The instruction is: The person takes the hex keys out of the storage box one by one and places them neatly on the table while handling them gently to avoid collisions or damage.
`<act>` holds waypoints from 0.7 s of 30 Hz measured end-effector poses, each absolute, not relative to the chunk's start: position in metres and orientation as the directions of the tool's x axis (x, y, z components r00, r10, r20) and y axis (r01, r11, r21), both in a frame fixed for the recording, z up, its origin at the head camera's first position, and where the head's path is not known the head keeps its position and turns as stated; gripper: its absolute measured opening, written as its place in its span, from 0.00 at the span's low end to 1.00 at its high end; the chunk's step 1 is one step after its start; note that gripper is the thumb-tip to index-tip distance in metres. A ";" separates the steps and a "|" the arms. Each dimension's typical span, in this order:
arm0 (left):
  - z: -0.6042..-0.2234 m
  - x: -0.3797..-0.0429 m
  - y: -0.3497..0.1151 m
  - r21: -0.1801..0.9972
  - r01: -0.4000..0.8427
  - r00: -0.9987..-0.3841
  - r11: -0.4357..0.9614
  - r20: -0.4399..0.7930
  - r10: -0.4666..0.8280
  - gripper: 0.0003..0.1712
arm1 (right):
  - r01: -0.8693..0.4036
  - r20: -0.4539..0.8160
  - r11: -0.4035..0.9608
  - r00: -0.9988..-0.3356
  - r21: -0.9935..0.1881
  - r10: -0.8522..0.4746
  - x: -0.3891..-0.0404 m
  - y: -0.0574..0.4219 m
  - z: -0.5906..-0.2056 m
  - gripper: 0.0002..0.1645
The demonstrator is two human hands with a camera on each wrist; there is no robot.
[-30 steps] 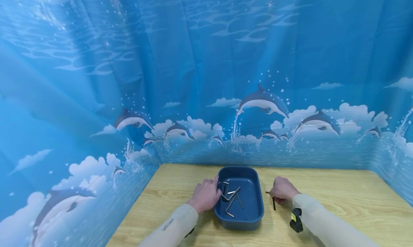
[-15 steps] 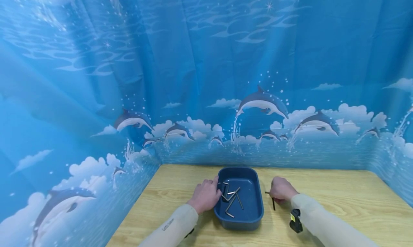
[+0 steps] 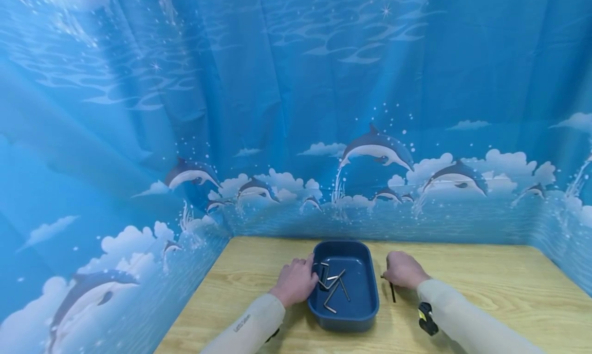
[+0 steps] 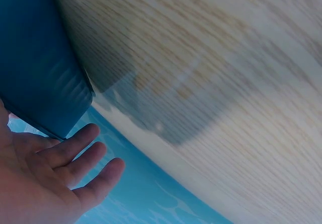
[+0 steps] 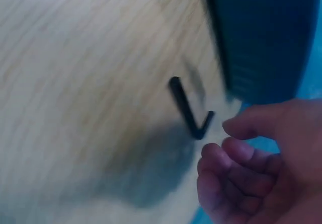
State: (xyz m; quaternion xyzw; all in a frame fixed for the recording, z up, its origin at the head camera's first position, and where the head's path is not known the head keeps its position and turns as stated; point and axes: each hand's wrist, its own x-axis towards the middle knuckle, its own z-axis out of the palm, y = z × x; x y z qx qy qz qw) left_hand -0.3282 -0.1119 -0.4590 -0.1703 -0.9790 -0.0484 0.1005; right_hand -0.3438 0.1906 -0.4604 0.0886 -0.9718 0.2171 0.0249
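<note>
Dark-blue tray (image 3: 344, 324), black hex key (image 5: 185, 105), yellow wood-grained table (image 3: 490, 274), blue dolphin-print curtain (image 3: 296, 112)

In the head view, the table (image 3: 490, 287) is filling the lower frame, with the curtain (image 3: 277, 112) hanging behind it. The tray (image 3: 363, 292) is standing on the table at bottom centre, several hex keys (image 3: 336, 278) lying mostly in its left half. The left hand (image 3: 295, 281) is touching its left side. A lone hex key (image 3: 393, 294) is sitting between the tray and the right hand (image 3: 406, 269).
</note>
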 end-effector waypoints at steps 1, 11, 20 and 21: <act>-0.459 -0.328 -0.112 0.059 0.344 -0.921 0.937 0.213 0.325 0.32 | -0.201 0.107 0.893 -0.979 -0.402 -0.172 -0.343 0.189 -0.457 0.16; -0.458 -0.328 -0.112 0.050 0.346 -0.918 0.937 0.223 0.327 0.31 | -0.283 0.148 0.908 -0.957 -0.310 -0.248 -0.335 0.152 -0.415 0.21; -0.459 -0.328 -0.112 0.053 0.348 -0.918 0.936 0.220 0.329 0.32 | -0.347 0.133 0.892 -0.938 -0.291 -0.321 -0.331 0.119 -0.397 0.21; -0.459 -0.328 -0.112 0.055 0.349 -0.918 0.935 0.220 0.330 0.32 | -0.360 0.125 0.886 -0.933 -0.292 -0.338 -0.331 0.116 -0.396 0.18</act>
